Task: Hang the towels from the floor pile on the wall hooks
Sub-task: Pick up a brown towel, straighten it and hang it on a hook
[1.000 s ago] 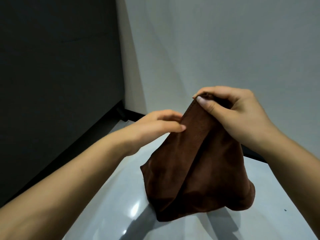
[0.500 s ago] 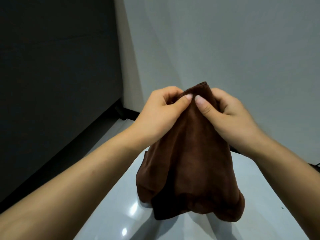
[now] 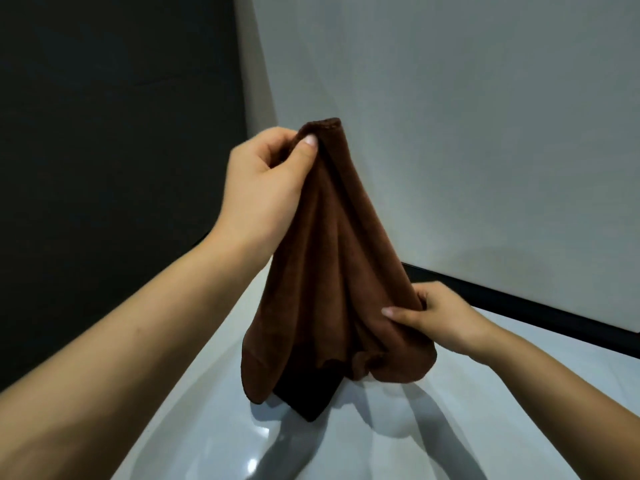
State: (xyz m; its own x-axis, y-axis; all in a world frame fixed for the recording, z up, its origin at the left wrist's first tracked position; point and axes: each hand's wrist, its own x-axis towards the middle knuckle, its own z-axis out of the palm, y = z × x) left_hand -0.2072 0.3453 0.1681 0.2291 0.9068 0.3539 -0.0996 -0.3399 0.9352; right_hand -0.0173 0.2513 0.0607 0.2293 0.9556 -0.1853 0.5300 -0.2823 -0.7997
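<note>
You are standing in a bare room corner, maybe in a home. A plain pale grey wall [image 3: 467,133] meets a dark black wall [image 3: 114,133]. Below you is a shiny light grey tiled floor [image 3: 398,445], with a black strip [image 3: 519,306] along the wall's bottom edge.

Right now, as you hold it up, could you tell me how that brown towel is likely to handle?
Probably floppy: the towel hangs in long folds from the left hand pinching its top. Likely light, since a pinch carries it. It should grip easily; the right hand bunches its lower edge.
</note>
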